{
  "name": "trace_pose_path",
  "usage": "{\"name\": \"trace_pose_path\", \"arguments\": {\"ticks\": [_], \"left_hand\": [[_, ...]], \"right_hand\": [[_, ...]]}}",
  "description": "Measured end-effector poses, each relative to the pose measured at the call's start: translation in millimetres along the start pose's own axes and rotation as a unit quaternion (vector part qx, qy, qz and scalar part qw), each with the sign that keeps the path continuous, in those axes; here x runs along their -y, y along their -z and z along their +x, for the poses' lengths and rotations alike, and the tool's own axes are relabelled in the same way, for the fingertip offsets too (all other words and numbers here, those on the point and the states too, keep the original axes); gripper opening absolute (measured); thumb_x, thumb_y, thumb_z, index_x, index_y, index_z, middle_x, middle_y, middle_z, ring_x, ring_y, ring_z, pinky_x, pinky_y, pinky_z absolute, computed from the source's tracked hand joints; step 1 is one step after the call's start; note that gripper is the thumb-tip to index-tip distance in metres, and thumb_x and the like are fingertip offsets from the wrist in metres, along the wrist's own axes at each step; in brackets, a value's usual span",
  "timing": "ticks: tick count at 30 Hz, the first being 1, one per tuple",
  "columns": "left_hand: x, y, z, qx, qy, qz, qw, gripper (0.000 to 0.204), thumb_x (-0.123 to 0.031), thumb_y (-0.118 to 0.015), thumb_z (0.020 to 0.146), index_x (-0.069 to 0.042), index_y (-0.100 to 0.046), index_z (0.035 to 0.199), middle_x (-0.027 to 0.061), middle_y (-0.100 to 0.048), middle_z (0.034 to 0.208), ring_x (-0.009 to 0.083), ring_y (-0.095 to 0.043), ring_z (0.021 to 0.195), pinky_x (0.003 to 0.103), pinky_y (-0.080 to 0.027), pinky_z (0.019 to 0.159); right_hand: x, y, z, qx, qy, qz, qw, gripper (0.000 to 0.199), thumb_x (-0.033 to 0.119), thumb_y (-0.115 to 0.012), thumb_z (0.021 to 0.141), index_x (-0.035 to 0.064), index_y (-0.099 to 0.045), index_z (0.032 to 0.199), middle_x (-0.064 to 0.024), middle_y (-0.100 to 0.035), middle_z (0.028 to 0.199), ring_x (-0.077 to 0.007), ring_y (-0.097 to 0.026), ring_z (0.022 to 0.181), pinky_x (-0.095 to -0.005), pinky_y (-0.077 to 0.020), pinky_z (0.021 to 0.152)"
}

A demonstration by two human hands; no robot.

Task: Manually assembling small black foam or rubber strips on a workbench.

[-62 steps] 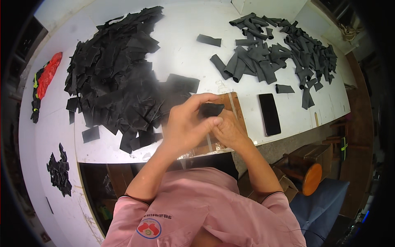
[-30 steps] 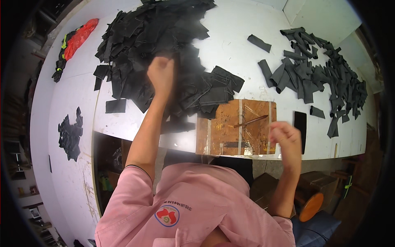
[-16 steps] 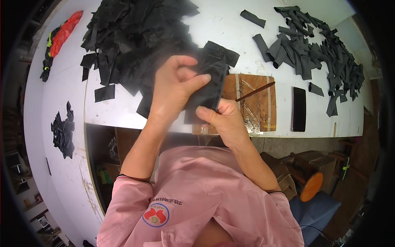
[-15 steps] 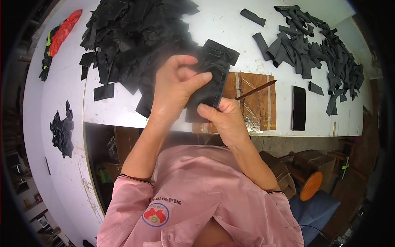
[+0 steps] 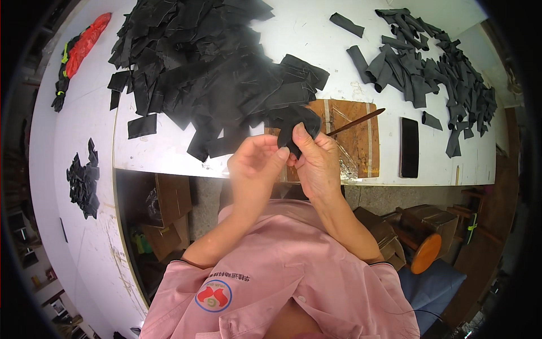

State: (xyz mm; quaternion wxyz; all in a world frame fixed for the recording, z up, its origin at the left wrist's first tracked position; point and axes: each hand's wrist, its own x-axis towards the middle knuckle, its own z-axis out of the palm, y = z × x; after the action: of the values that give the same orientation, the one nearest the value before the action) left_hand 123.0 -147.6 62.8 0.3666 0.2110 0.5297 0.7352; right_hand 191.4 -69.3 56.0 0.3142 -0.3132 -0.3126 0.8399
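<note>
A small black fabric piece [image 5: 297,120], bent over on itself, is between my two hands above the table's front edge. My right hand [image 5: 317,166] pinches it between thumb and fingers. My left hand [image 5: 254,169] is closed at its lower edge, thumb and fingertips together on the cloth. From behind my right hand a thin dark brown stick [image 5: 358,120] points up to the right; whether that hand holds it I cannot tell. Beneath is a brown board [image 5: 361,150] with tape strips. Just beyond my hands spreads a large heap of flat black fabric pieces [image 5: 197,73].
Rolled dark grey fabric tubes [image 5: 403,70] lie scattered at the far right. A black phone [image 5: 410,148] rests right of the board. On the left are a small dark heap [image 5: 84,181] and a red plastic bag [image 5: 89,44]. An orange-topped stool [image 5: 426,254] and cardboard boxes stand below the table.
Both hands have drawn back toward me, the left one down from over the heap. The fabric piece, flat before, is now bent between the fingers. The stick's tip has shifted slightly right.
</note>
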Motion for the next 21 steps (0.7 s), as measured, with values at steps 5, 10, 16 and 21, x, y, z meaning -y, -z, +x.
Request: {"name": "trace_pose_path", "arguments": {"ticks": [5,10,16,21], "left_hand": [[-3,5,6,-0.005,0.042,-0.042,0.998,0.008,-0.002,-0.06,0.076,0.001,-0.056,0.082,0.0052,-0.059,0.067,0.0102,-0.056,0.06,0.021,-0.045,0.059],[-1,18,12,0.008,0.041,0.009,0.999,0.003,-0.002,-0.059,0.077,0.001,-0.058,0.079,0.0038,-0.058,0.065,0.0083,-0.053,0.057,0.02,-0.043,0.056],[-4,12,4,0.063,-0.047,0.19,0.979,0.007,0.003,-0.057,0.076,0.002,-0.055,0.082,0.0021,-0.057,0.068,0.0042,-0.053,0.06,0.015,-0.041,0.054],[18,8,4,-0.06,-0.219,0.38,0.896,0.009,0.007,-0.053,0.075,0.002,-0.052,0.084,0.0031,-0.058,0.065,0.0054,-0.054,0.052,0.017,-0.041,0.045]], "right_hand": [[1,8,1,0.03,-0.033,0.082,0.996,0.022,0.024,-0.055,0.083,0.0045,-0.058,0.074,-0.0036,-0.058,0.07,-0.0087,-0.047,0.054,-0.0207,-0.0361,0.047],[13,36,-8,-0.026,-0.02,-0.437,0.899,0.022,0.022,-0.063,0.076,0.0004,-0.056,0.077,-0.0072,-0.055,0.066,-0.0116,-0.049,0.055,-0.0227,-0.0384,0.049],[17,18,-16,0.056,0.258,-0.415,0.871,0.022,0.008,-0.069,0.064,0.0026,-0.06,0.084,-0.0055,-0.054,0.072,-0.0126,-0.05,0.055,-0.024,-0.0399,0.049],[2,15,-8,0.063,0.364,-0.515,0.773,0.02,0.003,-0.064,0.066,0.0012,-0.058,0.085,-0.0095,-0.054,0.075,-0.02,-0.053,0.056,-0.0285,-0.0427,0.051]]}}
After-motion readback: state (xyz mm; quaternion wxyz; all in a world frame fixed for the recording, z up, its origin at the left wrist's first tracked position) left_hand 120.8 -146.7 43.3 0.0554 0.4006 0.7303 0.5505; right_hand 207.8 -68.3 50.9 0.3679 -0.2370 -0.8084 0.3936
